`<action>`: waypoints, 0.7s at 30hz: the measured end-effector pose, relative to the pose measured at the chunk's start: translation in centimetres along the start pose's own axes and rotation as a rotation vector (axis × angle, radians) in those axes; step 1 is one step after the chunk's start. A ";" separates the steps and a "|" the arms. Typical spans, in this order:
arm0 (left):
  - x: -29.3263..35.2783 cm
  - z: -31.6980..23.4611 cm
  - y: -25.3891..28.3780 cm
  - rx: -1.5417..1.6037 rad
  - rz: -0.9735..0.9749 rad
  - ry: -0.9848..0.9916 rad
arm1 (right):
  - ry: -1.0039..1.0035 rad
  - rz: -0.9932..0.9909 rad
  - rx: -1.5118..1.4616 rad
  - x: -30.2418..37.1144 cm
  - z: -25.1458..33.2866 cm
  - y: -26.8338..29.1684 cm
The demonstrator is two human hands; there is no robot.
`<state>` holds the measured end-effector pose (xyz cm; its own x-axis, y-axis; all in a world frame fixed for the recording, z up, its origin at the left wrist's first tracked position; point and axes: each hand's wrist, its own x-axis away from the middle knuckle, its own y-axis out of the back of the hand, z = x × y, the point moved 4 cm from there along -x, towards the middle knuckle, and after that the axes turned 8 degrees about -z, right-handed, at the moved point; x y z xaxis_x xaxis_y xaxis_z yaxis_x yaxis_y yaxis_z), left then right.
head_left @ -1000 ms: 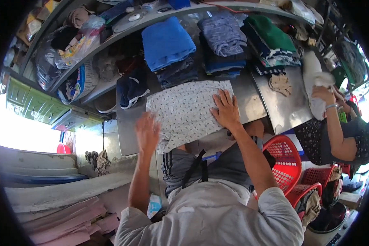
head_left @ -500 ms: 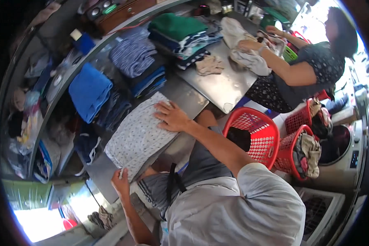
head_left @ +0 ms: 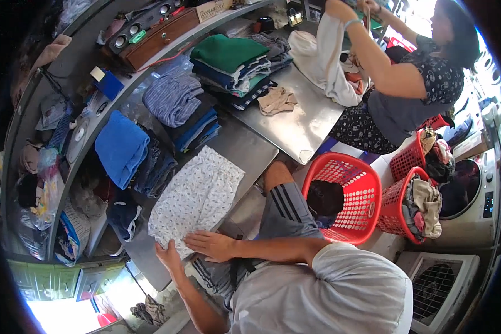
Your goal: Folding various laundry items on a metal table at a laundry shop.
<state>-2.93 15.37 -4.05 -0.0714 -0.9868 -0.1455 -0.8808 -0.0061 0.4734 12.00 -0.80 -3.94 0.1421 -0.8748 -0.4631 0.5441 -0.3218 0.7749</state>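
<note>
A white garment (head_left: 197, 189) with a small dark print lies folded flat on the metal table (head_left: 250, 139) in front of me. My left hand (head_left: 169, 255) is closed on its near left corner, thumb on top. Beside it, my right hand (head_left: 210, 245) lies flat with fingers stretched out, palm down on the garment's near edge. Beyond the garment are a folded blue cloth (head_left: 121, 147), a striped blue-grey garment (head_left: 173, 99) on a stack, and a taller pile topped by a green cloth (head_left: 228, 53).
Across the table a co-worker (head_left: 401, 83) lifts a white cloth (head_left: 334, 61). A small beige cloth (head_left: 277, 101) lies on the table. A red basket (head_left: 367, 195) stands at my right, with more filled red baskets (head_left: 392, 209) beyond. A curved shelf (head_left: 89, 117) runs along the far left.
My right hand has moved from the garment's far part to its near edge, beside my left hand. The co-worker has raised the white cloth. The view has shifted slightly.
</note>
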 end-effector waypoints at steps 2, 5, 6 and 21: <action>-0.6 -2.1 -0.4 -0.123 0.160 0.023 | 0.046 -0.112 -0.059 0.2 -0.5 0.0; 0.8 -7.4 -3.4 -0.295 0.245 -0.359 | 0.051 -0.116 -0.234 -0.1 -1.7 1.1; 1.2 -8.9 -4.7 -0.239 0.336 -0.373 | 0.008 -0.173 -0.278 -0.3 -1.9 2.0; -4.3 -8.2 -11.0 -0.583 0.588 -0.725 | -0.113 -0.096 0.455 1.3 -6.0 4.9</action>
<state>10.93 18.33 -1.53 -0.8334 -0.5324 -0.1482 -0.2764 0.1694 0.9460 19.83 -1.35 -3.30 0.0047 -0.8590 -0.5120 0.1297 -0.5071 0.8521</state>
